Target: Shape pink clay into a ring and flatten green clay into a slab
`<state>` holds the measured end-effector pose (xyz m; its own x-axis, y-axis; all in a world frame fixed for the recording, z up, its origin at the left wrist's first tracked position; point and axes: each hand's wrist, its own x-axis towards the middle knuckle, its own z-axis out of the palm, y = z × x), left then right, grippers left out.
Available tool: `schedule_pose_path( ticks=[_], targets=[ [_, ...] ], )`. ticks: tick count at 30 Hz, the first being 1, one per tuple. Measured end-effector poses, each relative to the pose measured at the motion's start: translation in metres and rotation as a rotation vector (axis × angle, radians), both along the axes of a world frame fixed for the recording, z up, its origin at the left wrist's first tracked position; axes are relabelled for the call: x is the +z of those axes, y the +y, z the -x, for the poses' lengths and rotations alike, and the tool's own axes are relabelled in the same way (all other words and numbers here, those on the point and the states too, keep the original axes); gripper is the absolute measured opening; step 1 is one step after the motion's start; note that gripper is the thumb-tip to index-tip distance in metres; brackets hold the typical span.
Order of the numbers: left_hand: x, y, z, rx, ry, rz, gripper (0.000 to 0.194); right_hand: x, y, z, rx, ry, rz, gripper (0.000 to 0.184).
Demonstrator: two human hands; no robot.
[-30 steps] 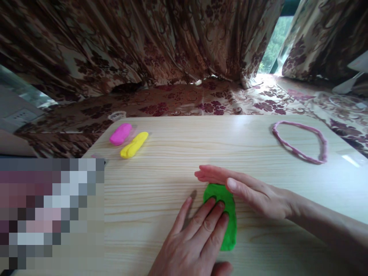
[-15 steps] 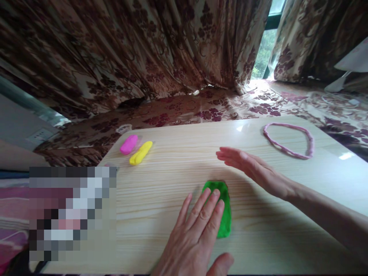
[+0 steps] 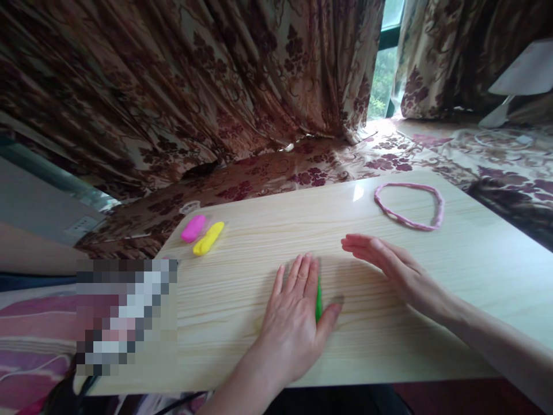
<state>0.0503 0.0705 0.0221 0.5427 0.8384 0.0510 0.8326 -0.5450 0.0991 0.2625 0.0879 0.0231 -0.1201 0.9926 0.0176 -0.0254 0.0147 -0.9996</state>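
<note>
My left hand (image 3: 296, 311) lies flat, palm down, over a piece of green modelling clay (image 3: 319, 301). Its fingers are stretched out and its thumb points off to the right. Only a thin green strip shows along the hand's right side; the rest of the clay is hidden beneath the palm and fingers. To the right, my right hand (image 3: 389, 262) is held on edge with straight fingers and nothing in it, apart from the clay.
At the table's (image 3: 242, 300) far left lie a pink clay lump (image 3: 193, 229) and a yellow clay piece (image 3: 208, 239). A pinkish-purple clay ring (image 3: 439, 213) rests at the back right. Beyond the table stand a white lamp (image 3: 518, 75) and patterned curtains (image 3: 259, 75).
My left hand has moved forward and now covers most of the green clay. My right hand has pulled away from the clay's far edge to the right. The view has shifted as well.
</note>
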Motion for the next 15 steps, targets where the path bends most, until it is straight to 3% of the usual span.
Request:
schedule_pose_path(
  ticks=[5, 8, 10, 15],
  targets=[
    [0.011, 0.001, 0.009, -0.033, -0.031, 0.064, 0.068, -0.007, 0.0, -0.002, -0.02, -0.018, -0.003, 0.036],
    [0.016, 0.006, 0.016, 0.042, -0.079, 0.036, 0.06, -0.009, 0.002, -0.003, -0.039, -0.007, -0.025, 0.037],
    [0.016, 0.008, 0.014, 0.079, -0.079, -0.019, 0.058, -0.01, 0.002, -0.003, -0.044, -0.013, -0.044, 0.038],
    [0.004, 0.005, -0.008, -0.003, -0.031, -0.013, 0.068, -0.008, -0.003, -0.001, -0.061, -0.121, -0.059, 0.038]
  ],
)
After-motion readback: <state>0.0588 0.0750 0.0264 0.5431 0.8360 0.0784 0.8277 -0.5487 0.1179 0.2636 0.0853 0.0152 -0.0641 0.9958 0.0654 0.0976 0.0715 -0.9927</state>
